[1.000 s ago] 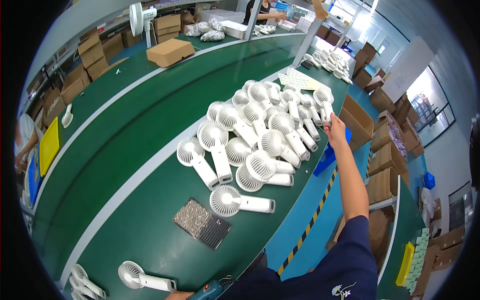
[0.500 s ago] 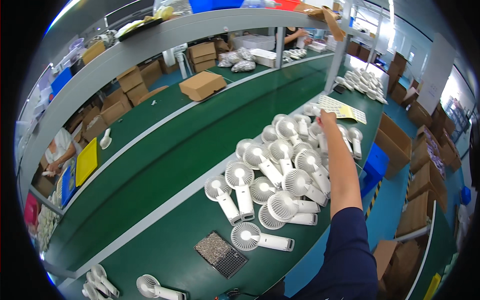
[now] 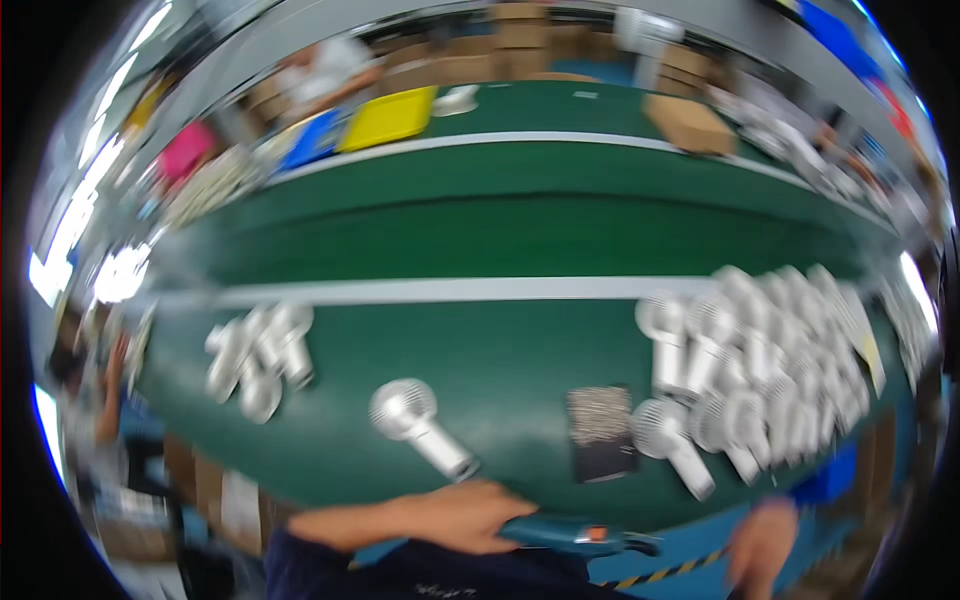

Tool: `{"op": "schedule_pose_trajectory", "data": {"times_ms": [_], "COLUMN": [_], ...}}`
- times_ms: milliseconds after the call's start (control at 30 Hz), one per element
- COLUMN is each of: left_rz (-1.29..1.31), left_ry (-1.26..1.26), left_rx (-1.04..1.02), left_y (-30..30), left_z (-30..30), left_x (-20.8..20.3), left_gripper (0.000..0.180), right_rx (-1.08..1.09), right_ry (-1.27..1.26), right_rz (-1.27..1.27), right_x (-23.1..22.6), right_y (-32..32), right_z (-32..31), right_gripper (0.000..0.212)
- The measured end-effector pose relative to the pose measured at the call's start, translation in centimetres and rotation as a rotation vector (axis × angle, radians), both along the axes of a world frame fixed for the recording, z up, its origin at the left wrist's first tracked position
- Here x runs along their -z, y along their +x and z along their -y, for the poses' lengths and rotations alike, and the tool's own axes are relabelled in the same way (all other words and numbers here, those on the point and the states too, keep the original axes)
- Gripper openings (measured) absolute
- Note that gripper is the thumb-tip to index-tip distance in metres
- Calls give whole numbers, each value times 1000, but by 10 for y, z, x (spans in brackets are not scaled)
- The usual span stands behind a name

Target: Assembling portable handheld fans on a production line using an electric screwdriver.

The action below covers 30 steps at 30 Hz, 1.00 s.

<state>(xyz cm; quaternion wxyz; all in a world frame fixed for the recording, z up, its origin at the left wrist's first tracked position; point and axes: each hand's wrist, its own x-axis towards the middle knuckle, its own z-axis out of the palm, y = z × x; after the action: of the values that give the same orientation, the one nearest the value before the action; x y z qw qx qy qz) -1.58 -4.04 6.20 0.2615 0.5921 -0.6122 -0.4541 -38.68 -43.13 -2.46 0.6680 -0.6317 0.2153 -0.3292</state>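
Observation:
My left hand (image 3: 465, 515) is closed round one end of a teal electric screwdriver (image 3: 570, 535) at the near edge of the green bench. The tool lies sideways, its dark cord end toward the right. Farther right, my right hand (image 3: 762, 550) hangs past the bench edge, its fingers smeared by motion; whether it holds anything cannot be made out. Just beyond my left hand lies one white handheld fan (image 3: 425, 430), head to the upper left. A black tray of small screws (image 3: 602, 430) rests between that fan and a crowded group of white handheld fans (image 3: 740, 380).
A smaller cluster of fans (image 3: 262, 350) lies on the left. Behind a pale rail (image 3: 450, 290) runs a green conveyor. On its far side are a yellow tray (image 3: 390, 118), a cardboard box (image 3: 690, 123) and a person (image 3: 330, 75). Another person (image 3: 95, 400) is at left.
The view has swung left. My right hand has come back from the white sheet beyond the fans to the near edge. My left hand now shows, holding the screwdriver.

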Motion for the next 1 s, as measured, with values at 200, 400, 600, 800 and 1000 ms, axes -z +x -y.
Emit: {"op": "schedule_pose_trajectory", "data": {"times_ms": [200,400,600,800,1000], "left_rz": [-147,279,617,932,844], "left_ry": [-683,-561,-357,-24,-107], "left_rx": [-217,-303,-347,-452,-471], "left_y": [-16,-35,27,42,3], "left_z": [34,1,-34,-63,-13], "left_x": [7,-16,1,48,59], "left_gripper": [36,77,78,72,71], "right_rx": [-341,-246,-86,139,247], "right_ry": [-343,160,-362,-246,-251], "right_rz": [-166,-40,432,437,481], "right_x": [-58,24,-35,-57,-18], "right_y": [153,127,222,235,266], "right_z": [-277,-290,-238,-193,-182], "right_gripper": [39,63,74,70,75]}}
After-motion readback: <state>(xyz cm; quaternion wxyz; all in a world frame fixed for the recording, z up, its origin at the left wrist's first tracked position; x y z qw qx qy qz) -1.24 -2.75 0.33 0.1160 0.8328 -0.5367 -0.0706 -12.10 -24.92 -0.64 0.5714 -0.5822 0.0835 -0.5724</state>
